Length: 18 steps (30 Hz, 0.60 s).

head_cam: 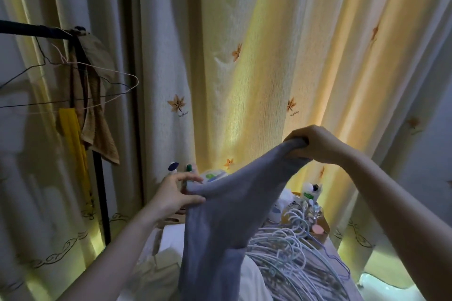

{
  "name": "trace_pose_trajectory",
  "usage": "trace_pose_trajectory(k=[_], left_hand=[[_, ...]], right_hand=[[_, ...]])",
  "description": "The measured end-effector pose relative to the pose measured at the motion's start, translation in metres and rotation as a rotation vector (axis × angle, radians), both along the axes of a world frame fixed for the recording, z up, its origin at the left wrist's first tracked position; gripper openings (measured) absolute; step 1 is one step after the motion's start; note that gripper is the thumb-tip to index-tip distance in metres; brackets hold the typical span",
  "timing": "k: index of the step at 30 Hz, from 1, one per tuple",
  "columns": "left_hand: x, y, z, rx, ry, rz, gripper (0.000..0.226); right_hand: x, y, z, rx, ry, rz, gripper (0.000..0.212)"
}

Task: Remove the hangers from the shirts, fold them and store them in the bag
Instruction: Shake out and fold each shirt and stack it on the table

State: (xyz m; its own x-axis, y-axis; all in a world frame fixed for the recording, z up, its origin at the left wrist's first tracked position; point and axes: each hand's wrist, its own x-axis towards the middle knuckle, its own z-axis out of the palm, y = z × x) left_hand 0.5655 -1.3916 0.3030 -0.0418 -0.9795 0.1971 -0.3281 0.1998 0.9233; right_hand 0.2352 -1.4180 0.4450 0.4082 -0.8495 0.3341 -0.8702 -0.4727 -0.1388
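A blue-grey shirt point(232, 205) hangs in the air in front of me, stretched between both hands. My right hand point(315, 144) grips one top corner, raised high at the right. My left hand point(175, 192) pinches the other top edge lower down, thumb under the cloth and fingers spread. The rest of the shirt drops down toward the bottom of the view. Below it lies a pile of several white and pale blue wire hangers point(293, 259). No bag is in sight.
A black clothes rail point(34, 29) at the left carries empty wire hangers point(97, 80), a brown towel point(97, 129) and a yellow cloth point(73, 134). Bottles point(309, 190) and small items stand behind the hanger pile. Leaf-patterned curtains point(244, 68) fill the background. White fabric point(168, 239) lies below.
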Motion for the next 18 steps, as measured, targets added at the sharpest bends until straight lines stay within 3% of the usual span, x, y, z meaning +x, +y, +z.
trace_pose_trajectory(k=[2,4,8,12,16,18], left_hand=[[-0.001,-0.004,0.010,-0.070,-0.049,0.087,0.040],[-0.002,-0.007,0.024,-0.117,-0.010,0.175,0.040],[0.003,-0.013,0.062,-0.285,0.052,0.234,0.034],[0.019,-0.010,0.085,-0.390,-0.038,0.187,0.024],[0.039,0.003,0.073,-0.145,-0.162,-0.096,0.013],[0.045,0.010,0.054,0.018,-0.274,-0.250,0.014]], right_hand=[[0.010,-0.004,0.006,-0.135,-0.025,-0.027,0.022],[0.021,-0.007,0.016,-0.223,-0.171,0.034,0.024],[0.040,0.000,0.047,-0.111,-0.671,0.228,0.016],[0.046,0.011,0.069,-0.072,-0.898,0.384,0.010],[0.039,0.030,0.065,0.110,-0.845,0.503,0.008],[0.036,0.036,0.051,0.253,-0.743,0.517,0.020]])
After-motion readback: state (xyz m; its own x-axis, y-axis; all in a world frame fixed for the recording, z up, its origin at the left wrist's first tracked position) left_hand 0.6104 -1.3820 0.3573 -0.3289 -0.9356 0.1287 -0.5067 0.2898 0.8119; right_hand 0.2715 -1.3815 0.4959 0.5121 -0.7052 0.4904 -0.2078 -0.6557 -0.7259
